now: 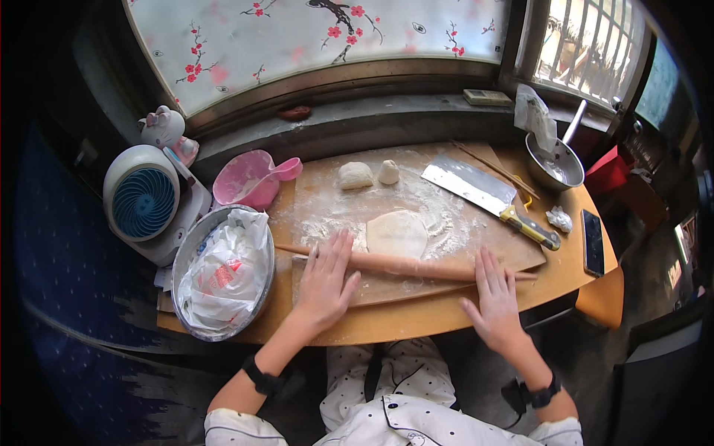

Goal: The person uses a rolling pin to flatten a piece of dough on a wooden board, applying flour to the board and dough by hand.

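A wooden rolling pin (pixel 413 265) with tapered ends lies across the near part of a floured wooden board (pixel 329 209). My left hand (pixel 329 279) rests flat on its left part, fingers stretched out, and my right hand (pixel 493 295) lies on its right part in the same way. Neither hand wraps around the pin. Just beyond the pin's middle is a flat, roundish sheet of dough (pixel 396 234), its near edge against the pin. Loose flour (pixel 446 228) surrounds it. Farther back sit a larger dough lump (pixel 355 175) and a smaller one (pixel 389 172).
A cleaver (pixel 471 184) and wooden chopsticks (pixel 496 170) lie on the board's right. Left are a metal basin (pixel 270 273) holding a plastic bag, a pink scoop (pixel 245 181) and a fan (pixel 144 195). Right are a saucepan (pixel 574 173), crumpled tissue (pixel 559 219) and a phone (pixel 592 242).
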A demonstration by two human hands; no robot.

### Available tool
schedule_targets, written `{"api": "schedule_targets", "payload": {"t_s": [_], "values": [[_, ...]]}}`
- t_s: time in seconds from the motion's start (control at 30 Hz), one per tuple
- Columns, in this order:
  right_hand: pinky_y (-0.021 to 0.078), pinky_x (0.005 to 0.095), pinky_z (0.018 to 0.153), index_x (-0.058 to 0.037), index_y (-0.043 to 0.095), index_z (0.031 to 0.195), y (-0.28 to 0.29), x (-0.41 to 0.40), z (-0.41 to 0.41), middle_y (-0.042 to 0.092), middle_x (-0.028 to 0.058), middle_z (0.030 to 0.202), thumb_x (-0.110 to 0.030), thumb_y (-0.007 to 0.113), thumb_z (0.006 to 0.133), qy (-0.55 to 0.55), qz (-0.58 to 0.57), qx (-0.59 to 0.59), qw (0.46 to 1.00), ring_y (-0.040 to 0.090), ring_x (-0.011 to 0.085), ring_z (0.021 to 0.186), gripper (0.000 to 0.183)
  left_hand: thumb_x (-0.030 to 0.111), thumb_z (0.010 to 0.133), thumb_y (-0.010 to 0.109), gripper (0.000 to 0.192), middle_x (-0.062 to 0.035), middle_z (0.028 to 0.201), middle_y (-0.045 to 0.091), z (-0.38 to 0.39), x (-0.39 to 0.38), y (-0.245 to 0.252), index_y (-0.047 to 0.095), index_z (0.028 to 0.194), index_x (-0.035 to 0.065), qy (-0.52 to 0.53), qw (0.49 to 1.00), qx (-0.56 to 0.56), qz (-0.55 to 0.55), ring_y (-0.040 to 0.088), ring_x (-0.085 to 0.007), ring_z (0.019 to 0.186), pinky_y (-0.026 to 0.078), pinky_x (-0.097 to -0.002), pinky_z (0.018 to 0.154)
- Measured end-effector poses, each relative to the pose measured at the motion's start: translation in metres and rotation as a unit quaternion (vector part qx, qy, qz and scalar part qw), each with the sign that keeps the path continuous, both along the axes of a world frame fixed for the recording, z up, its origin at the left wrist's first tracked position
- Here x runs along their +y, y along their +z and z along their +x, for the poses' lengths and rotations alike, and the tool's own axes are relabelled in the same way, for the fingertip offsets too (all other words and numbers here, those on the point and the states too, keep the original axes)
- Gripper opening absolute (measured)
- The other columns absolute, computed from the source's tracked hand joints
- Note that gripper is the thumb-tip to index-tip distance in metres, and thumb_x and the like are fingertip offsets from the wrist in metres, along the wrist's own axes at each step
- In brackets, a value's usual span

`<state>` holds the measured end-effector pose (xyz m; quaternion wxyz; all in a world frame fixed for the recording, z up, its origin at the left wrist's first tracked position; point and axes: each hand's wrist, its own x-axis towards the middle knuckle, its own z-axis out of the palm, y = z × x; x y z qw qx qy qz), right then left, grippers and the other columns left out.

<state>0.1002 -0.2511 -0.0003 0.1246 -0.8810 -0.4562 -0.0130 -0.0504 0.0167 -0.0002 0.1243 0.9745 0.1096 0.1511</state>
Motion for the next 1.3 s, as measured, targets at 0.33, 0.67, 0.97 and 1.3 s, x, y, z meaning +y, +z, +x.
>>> {"api": "schedule_targets", "payload": {"t_s": [0.33,0.67,0.97,1.3], "values": [[0.0151,0.0476,0.108,-0.0004,0.025,0.14,-0.007,0.086,0.107,0.025,0.0131,0.147,-0.044,0.034,0.093,-0.082,0.069,-0.092,0.99,0.023,0.0259,0.136,0.064,0.033,0.094,0.034,0.057,-0.0167,0.143,0.031,0.095,0.057,-0.008,0.027,0.138,-0.0015,0.065,0.998,-0.011,0.01,0.028,-0.0284,0.133,0.021,-0.0459,0.108],[0.0125,0.0454,0.109,-0.0027,0.022,0.142,-0.012,0.058,0.081,0.023,0.0116,0.148,-0.043,0.038,0.092,-0.017,0.079,-0.067,0.994,0.02,0.0228,0.138,0.066,0.032,0.093,0.036,0.061,-0.0147,0.148,0.021,0.051,0.031,-0.007,0.017,0.143,0.0033,0.043,0.999,-0.008,0.01,0.02,-0.0286,0.137,0.018,-0.0485,0.109],[0.0173,0.0487,0.108,-0.0033,0.026,0.14,-0.015,0.106,0.135,0.027,0.0097,0.147,-0.042,0.03,0.095,-0.059,0.073,-0.112,0.989,0.026,0.0239,0.135,0.06,0.031,0.093,0.035,0.056,-0.0152,0.147,0.023,0.109,0.069,-0.021,0.02,0.144,0.013,0.099,0.992,-0.049,0.06,0.025,-0.0282,0.135,0.018,-0.0578,0.105],[0.0164,0.0527,0.108,-0.0117,0.029,0.141,-0.015,0.13,0.164,0.027,0.0055,0.147,-0.037,0.027,0.096,-0.057,0.047,-0.128,0.989,0.027,0.0228,0.135,0.052,0.032,0.095,0.026,0.052,-0.0103,0.149,0.02,0.131,0.08,-0.017,0.021,0.144,0.0202,0.151,0.987,-0.005,0.049,0.018,-0.0234,0.138,0.01,-0.0592,0.107]]}}
